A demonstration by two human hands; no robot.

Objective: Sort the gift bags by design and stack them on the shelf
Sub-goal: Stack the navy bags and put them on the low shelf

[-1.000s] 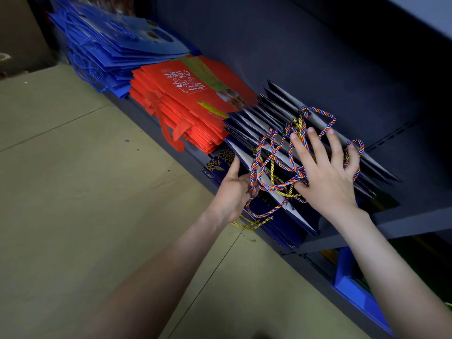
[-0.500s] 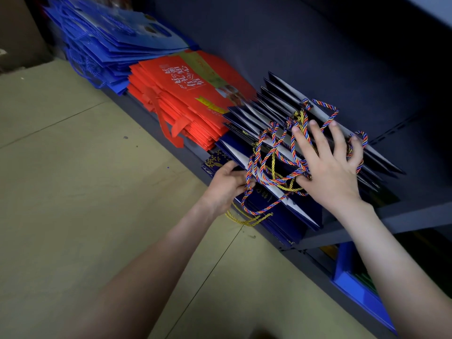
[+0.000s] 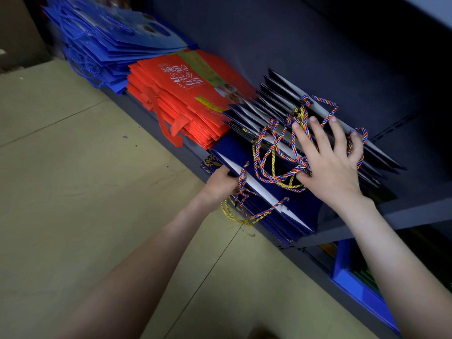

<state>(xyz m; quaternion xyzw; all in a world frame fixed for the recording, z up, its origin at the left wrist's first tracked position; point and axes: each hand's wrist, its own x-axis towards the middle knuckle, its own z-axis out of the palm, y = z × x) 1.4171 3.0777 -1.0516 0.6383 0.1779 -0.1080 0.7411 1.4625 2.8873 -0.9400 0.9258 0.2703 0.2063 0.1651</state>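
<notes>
A fanned stack of navy gift bags [image 3: 276,194] with white insides and braided multicolour and yellow cord handles [image 3: 274,152] lies on the dark shelf [image 3: 401,214]. My right hand [image 3: 330,162] presses flat on top of the stack, fingers spread over the cords. At the stack's front-left edge my left hand [image 3: 221,182] grips the lower bags, fingers curled under them. To the left lie a stack of red bags [image 3: 186,94] and, beyond it, a stack of blue bags [image 3: 110,42].
The shelf's back wall [image 3: 293,45] rises right behind the stacks. A blue bin [image 3: 354,285] sits on the level below, at the lower right. Beige floor [image 3: 73,192] spreads to the left of the shelf.
My left hand has slid left along the stack's front edge and now curls under the lower bags. My right hand stays pressed on top.
</notes>
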